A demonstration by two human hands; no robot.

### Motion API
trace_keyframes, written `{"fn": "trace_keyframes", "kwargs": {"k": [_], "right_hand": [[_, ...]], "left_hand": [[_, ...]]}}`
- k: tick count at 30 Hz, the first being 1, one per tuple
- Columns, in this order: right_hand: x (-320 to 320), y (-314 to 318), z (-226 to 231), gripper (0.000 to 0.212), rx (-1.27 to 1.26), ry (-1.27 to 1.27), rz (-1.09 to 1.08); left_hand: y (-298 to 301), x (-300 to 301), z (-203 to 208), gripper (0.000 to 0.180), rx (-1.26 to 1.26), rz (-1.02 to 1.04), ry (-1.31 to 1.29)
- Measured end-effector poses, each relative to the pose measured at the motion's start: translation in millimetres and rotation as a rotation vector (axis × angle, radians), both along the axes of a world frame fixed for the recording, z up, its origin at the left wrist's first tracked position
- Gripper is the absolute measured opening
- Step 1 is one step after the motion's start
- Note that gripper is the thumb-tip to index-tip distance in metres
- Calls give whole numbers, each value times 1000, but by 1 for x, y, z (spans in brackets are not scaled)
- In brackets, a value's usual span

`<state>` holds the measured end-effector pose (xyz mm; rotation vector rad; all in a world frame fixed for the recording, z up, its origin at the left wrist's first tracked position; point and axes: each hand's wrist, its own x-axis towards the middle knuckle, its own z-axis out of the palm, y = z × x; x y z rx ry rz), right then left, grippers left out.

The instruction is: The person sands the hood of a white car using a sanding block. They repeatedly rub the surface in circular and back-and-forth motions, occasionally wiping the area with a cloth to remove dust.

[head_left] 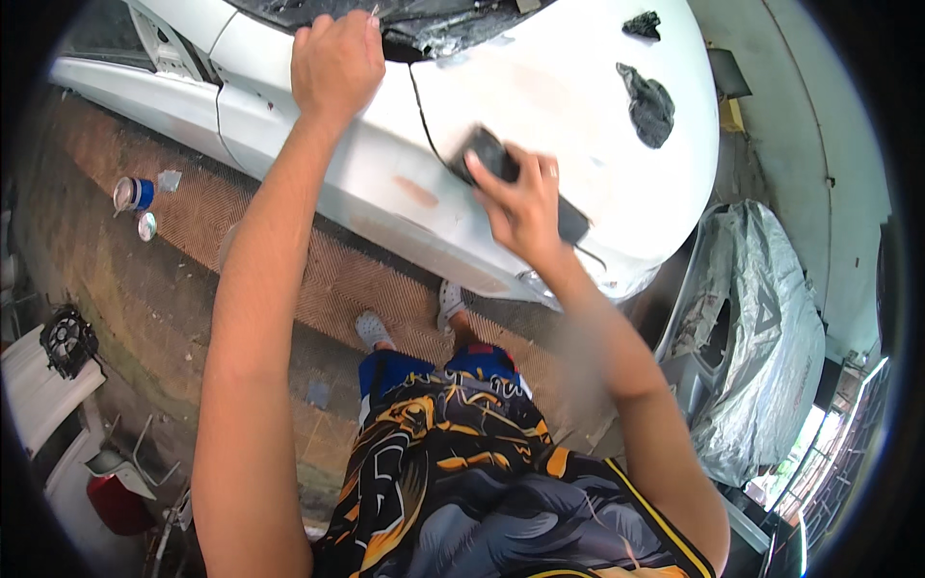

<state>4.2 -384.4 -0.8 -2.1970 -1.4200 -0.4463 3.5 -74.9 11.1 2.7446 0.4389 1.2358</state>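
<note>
A white car body (pixel 617 193) with tan patches of filler or bare primer lies in front of me. My right hand (pixel 520 197) grips a long dark sanding block (pixel 485 154), pressed flat on the panel beside a dark seam; the block's middle is hidden under my palm and fingers. Up at the edge of the plastic-covered glass (pixel 434 19), my left hand (pixel 337 63) rests on the body with its fingers curled. What those fingers close on, if anything, is hidden. Two crumpled black pieces (pixel 647 106) lie farther over on the white panel.
On the floor at left stand an open blue can (pixel 134 194) and its round lid (pixel 146 226). Another car under a silver cover (pixel 761 337) is at right. A black fan (pixel 69 342) and loose body parts sit at lower left. My feet in grey clogs (pixel 372 329) are beside the car.
</note>
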Motion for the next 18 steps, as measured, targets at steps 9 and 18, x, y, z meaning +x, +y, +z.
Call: {"fn": "trace_keyframes", "kwargs": {"k": [9,18], "right_hand": [[1,-17,-8,51,-49,51,43],[47,56,6,55,67,27,97]], "left_hand": [[3,-12,-3,24,-22,-34,-19],[-2,-12,2,22,-5,16,28]]}}
